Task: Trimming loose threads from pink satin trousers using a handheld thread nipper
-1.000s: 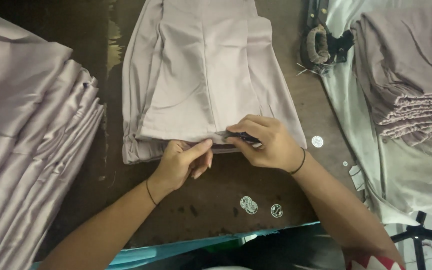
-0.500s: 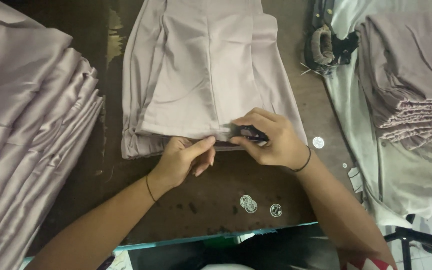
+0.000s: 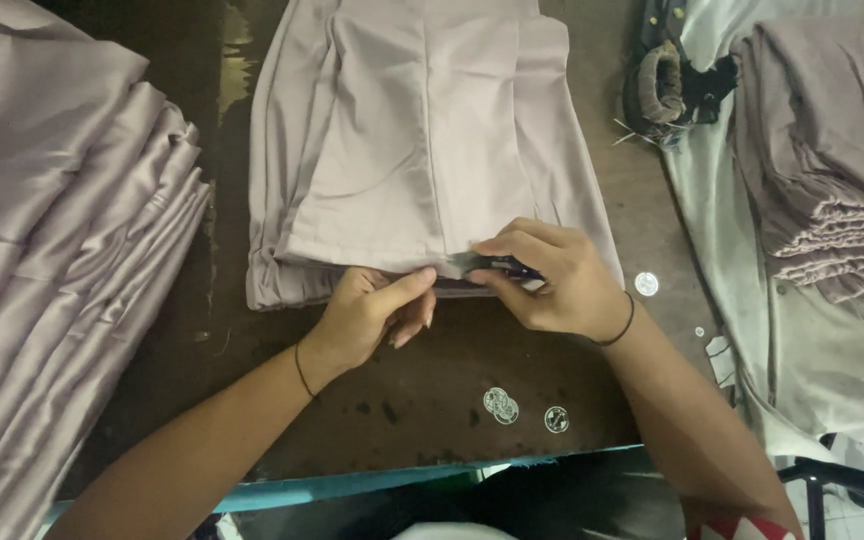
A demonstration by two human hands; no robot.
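Your left hand pinches the near edge of the folded pale cloth. Your right hand is closed on a small dark tool touching that edge. Three coins lie nearby on the dark table.

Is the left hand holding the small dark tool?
No, the small dark tool is in the right hand; the left hand pinches the folded cloth edge.

Satin fabric stack lay far left; folded pile right; coins rested on dark table; pincushion upper right.
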